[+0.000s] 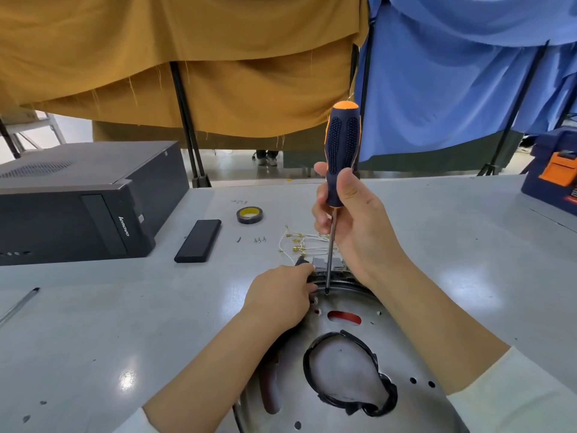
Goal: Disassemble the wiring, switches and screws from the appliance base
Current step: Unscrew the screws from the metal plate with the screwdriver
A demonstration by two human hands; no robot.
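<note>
- Nearest to us lies the appliance base (359, 410), a round metal plate flat on the grey table (109, 332), with small holes, a red slot and a ragged black-edged opening in its middle.
- Our left hand (281, 296) rests on the far left rim of the base, fingers curled down around a dark part at the edge; we cannot tell exactly what they clamp.
- Our right hand (349, 220) grips the lower end of the screwdriver (342, 145) handle, fingers wrapped round it and thumb up along the side.
- The screwdriver stands nearly upright; its tip meets the base at the far rim, just right of the left hand's fingertips.
- Two grey switches (329, 264) sit at the far edge of the base, either side of the shaft.
- Just beyond them, white wires (304, 242) with brass terminals lie loose on the table.
- Left of the wires: three small screws (259, 240) in a row, with one more small metal piece apart to their left.
- Farther: a roll of tape (249, 214), black with a yellow core, and a flat black box (198, 240).
- Far left: a black computer case (78, 198); near left edge, a pen (18, 304).
- Far right: a blue and orange toolbox (555, 173).
- Behind the table hang mustard and blue cloths on black stands.
</note>
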